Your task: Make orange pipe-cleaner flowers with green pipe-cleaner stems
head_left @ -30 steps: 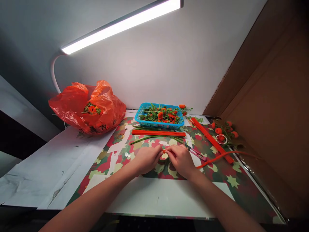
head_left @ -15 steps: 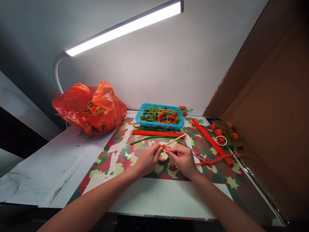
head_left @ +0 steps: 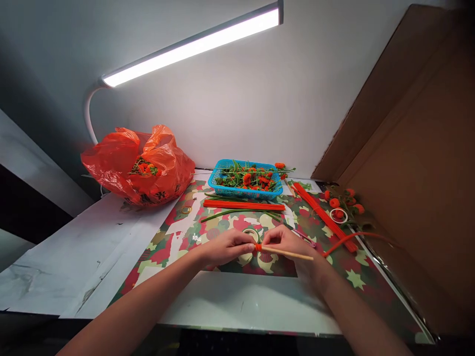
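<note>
My left hand (head_left: 228,246) is closed in a pinch at one end of a thin wooden stick (head_left: 291,254). Around that end, beside the fingertips, sits a small coil of fuzzy orange pipe cleaner (head_left: 259,246). Fingers of my right hand (head_left: 285,239) are pinched close to the coil, on the pipe cleaner; the exact grip is partly hidden. The stick points right, crossing in front of my right wrist. A long orange strand (head_left: 345,239) trails out beyond that wrist. Under the hands lies a roll of green tape (head_left: 251,233), partly covered.
Behind lie orange pipe cleaners (head_left: 243,204) and green stems (head_left: 237,212). A blue basket (head_left: 245,193) contains orange flowers. Left stands a red plastic bag (head_left: 166,168); right are another orange bundle (head_left: 324,215), a white ring (head_left: 339,215) and cardboard (head_left: 415,148). A lamp (head_left: 193,47) hangs above.
The stick has swung from pointing up and away to pointing right and slightly toward me. Both hands have shifted a little, and the orange coil now shows more clearly.
</note>
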Motion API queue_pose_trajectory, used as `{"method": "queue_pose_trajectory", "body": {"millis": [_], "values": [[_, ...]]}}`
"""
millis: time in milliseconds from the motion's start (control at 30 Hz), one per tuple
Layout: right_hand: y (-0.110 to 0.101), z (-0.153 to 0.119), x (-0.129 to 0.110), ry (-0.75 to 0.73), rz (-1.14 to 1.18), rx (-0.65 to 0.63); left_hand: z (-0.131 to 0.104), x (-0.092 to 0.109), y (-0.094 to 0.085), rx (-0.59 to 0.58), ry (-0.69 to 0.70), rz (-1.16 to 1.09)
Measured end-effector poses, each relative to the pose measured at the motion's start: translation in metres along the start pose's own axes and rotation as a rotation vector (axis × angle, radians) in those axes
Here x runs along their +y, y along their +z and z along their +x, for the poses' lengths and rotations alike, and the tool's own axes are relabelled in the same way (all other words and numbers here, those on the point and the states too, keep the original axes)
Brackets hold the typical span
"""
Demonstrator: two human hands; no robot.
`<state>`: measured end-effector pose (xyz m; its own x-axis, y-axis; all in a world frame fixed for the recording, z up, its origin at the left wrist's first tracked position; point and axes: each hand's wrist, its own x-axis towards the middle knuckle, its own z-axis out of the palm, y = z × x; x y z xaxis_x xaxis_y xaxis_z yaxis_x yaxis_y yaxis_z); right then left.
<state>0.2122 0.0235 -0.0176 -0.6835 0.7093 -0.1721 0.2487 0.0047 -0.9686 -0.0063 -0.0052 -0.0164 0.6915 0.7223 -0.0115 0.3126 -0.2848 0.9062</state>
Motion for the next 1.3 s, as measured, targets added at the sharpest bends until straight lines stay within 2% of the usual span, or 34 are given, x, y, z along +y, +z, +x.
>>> {"method": "queue_pose_trajectory", "body": {"millis": [100, 233, 433, 733, 933, 1133, 1300], "values": [[-0.001, 0.000, 0.000, -0.026, -0.132, 0.013, -0.001, 0.004, -0.004, -0.047, -0.006, 0.110], [0.003, 0.002, 0.004, -0.095, -0.256, 0.127, -0.001, 0.006, -0.006, -0.044, -0.035, 0.229], [0.011, 0.006, 0.009, -0.318, -0.488, 0.329, -0.003, 0.006, -0.007, 0.035, -0.065, 0.354], [0.013, 0.006, 0.010, -0.419, -0.746, 0.470, -0.001, 0.008, -0.001, 0.154, -0.087, 0.516], [0.021, 0.005, 0.012, -0.469, -0.839, 0.559, 0.004, 0.003, 0.006, 0.259, -0.184, 0.602], [0.026, 0.004, 0.011, -0.532, -0.871, 0.682, 0.008, -0.003, 0.015, 0.400, -0.220, 0.661], [0.029, 0.006, 0.013, -0.591, -0.805, 0.674, 0.008, -0.005, 0.021, 0.478, -0.218, 0.651]]}}
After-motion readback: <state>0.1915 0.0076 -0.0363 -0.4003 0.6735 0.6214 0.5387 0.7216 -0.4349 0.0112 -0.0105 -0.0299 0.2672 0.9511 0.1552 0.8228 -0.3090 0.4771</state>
